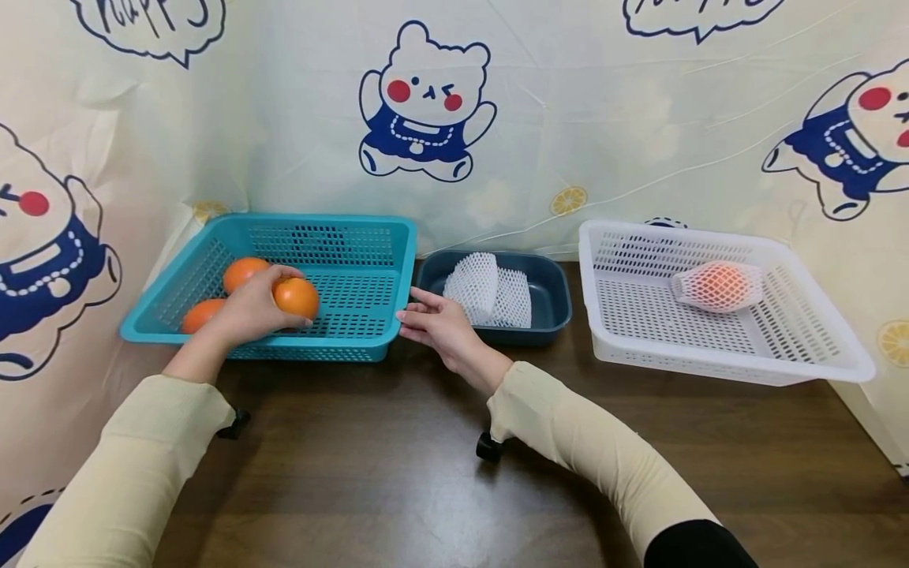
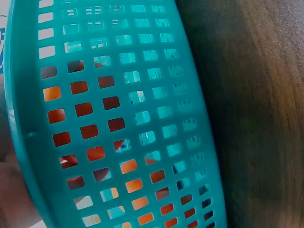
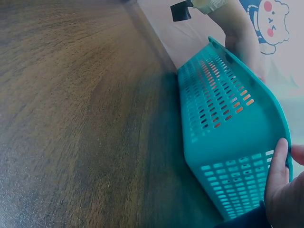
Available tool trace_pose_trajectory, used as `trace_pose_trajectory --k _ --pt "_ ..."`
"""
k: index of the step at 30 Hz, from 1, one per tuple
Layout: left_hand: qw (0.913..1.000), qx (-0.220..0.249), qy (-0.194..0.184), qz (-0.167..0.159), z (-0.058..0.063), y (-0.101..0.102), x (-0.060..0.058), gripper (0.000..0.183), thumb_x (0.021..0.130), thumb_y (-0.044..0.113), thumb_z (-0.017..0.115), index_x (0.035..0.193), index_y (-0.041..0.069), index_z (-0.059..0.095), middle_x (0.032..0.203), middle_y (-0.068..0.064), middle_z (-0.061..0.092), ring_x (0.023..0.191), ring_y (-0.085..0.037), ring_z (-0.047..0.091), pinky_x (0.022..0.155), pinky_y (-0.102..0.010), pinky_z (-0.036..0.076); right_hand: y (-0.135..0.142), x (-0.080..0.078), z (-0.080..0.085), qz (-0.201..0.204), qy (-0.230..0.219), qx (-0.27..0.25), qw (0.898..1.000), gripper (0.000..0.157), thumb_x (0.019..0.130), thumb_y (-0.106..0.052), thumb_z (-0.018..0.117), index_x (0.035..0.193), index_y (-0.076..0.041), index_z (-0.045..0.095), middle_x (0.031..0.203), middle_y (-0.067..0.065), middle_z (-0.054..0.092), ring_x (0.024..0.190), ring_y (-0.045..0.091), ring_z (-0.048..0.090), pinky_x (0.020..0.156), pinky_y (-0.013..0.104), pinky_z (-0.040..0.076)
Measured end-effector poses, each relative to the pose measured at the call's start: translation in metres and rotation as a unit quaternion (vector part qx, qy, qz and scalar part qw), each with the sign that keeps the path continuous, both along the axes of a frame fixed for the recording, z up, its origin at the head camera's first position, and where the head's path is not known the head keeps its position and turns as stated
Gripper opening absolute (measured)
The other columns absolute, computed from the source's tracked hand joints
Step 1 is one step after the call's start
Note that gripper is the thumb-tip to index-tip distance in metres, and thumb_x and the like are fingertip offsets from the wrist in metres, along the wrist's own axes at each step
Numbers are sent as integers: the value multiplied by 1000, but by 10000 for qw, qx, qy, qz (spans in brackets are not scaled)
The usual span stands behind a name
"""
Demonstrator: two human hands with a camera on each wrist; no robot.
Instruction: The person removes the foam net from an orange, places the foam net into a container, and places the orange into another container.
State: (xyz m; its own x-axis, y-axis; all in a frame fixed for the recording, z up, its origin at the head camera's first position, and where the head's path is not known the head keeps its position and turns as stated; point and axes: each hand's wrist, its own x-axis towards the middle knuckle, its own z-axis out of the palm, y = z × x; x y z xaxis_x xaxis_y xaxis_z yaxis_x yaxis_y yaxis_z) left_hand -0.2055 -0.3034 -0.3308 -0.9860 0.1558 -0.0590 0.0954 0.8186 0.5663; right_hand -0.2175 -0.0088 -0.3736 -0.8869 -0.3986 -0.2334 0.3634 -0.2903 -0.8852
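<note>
In the head view my left hand (image 1: 254,306) reaches into the teal basket (image 1: 355,343) and grips an orange (image 1: 297,299), thumb and fingers around its sides. Another orange (image 1: 245,273) lies behind that hand, and one more orange (image 1: 202,314) sits at the basket's near left, partly covered by the hand. My right hand (image 1: 449,330) is at the basket's right end, where its fingers (image 3: 278,164) hold the rim from both sides in the right wrist view. Through the slots of the basket wall (image 2: 118,166), the left wrist view gives glimpses of orange fruit.
A dark blue tray (image 1: 550,312) with white foam net sleeves (image 1: 474,288) stands between the baskets. To the right is a white basket (image 1: 717,364) holding a net-wrapped orange (image 1: 719,286). All stand on a brown wooden table (image 1: 369,465) before a printed cloth backdrop (image 1: 305,118).
</note>
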Motion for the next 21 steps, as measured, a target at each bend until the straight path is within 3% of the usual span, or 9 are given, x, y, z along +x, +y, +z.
trace_pose_trajectory --k 13,21 --pt "9968 -777 -165 -51 -3 -5 -9 73 79 11 87 135 -9 43 127 -38 52 99 -48 55 82 -62 50 0 0 0 7 37 15 10000 56 99 5 61 152 0 45 101 7 62 83 12 69 88 34 57" --pt "9902 -1307 -438 -236 -3 -9 -14 59 80 11 84 125 -5 48 114 -33 53 88 -40 51 73 -53 48 0 0 0 27 30 5 10000 54 101 6 58 153 0 44 101 5 61 83 11 68 90 36 56"
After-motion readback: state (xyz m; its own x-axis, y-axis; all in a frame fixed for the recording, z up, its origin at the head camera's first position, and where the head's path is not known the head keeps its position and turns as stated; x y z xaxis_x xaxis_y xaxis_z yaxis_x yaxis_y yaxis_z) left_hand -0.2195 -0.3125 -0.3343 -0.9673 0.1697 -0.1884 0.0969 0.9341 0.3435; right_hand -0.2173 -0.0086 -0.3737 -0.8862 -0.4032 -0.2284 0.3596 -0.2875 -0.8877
